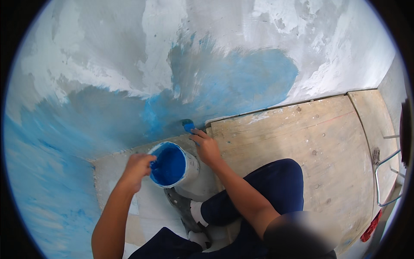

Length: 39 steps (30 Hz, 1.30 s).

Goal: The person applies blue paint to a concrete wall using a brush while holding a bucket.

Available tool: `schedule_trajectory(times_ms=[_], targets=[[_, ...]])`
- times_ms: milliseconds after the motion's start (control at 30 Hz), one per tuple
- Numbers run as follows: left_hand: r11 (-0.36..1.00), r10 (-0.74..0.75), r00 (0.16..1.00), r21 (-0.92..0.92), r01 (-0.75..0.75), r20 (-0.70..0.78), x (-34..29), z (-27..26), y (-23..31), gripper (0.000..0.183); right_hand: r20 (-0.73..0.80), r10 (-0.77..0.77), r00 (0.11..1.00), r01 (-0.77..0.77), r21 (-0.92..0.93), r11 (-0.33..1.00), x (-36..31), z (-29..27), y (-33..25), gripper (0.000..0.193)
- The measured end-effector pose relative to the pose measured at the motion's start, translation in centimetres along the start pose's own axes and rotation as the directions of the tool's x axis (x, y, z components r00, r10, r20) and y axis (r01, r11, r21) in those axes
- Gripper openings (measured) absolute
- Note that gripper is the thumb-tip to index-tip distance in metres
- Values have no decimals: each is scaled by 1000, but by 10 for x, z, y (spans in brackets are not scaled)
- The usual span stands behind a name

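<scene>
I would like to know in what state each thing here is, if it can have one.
Bucket: open, partly filled
Paint: blue, uncovered
Left hand: gripping the bucket's rim
Right hand: closed on the brush
Brush: held close to the wall, contact unclear
Wall: unevenly painted, patches of blue and grey-white
Boards: spotted
Shoe: worn

Matt, patchy plaster is seen on the grey-white, blue-streaked wall [129, 39]. Smooth plastic is suggested by the round white bucket [193, 167], knotted, paint-flecked wood by the broad pale board [332, 146], glossy metal by the bent silver tube [377, 185].
</scene>
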<state>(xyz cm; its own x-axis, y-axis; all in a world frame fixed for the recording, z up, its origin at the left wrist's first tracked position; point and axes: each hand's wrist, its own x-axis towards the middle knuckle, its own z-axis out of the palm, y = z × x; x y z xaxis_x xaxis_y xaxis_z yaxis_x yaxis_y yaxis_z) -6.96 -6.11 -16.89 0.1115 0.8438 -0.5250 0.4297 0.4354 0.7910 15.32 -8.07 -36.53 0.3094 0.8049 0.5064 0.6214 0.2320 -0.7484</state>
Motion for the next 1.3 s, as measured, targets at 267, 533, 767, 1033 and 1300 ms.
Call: schedule_trajectory(times_ms=[267,533,767,1033,1300], targets=[[426,263,964,-901,-86,33,-107,-67,161,29,-456,-10,890,101,176,979,42,-68,-18,26],[405,608,793,-871,-277,30,-172,-113,245,25,-607,-97,789,183,80,980,51,-90,-48,27],[565,453,852,-824,-47,262,-138,-14,199,25,-167,-100,981,112,66,991,28,-48,-20,34],[763,190,783,-591,261,592,-62,-32,131,29,76,-184,980,187,-26,982,17,-34,5,44],[914,155,854,-401,68,496,-52,-28,102,30,47,-66,997,60,136,989,45,-60,-20,28]])
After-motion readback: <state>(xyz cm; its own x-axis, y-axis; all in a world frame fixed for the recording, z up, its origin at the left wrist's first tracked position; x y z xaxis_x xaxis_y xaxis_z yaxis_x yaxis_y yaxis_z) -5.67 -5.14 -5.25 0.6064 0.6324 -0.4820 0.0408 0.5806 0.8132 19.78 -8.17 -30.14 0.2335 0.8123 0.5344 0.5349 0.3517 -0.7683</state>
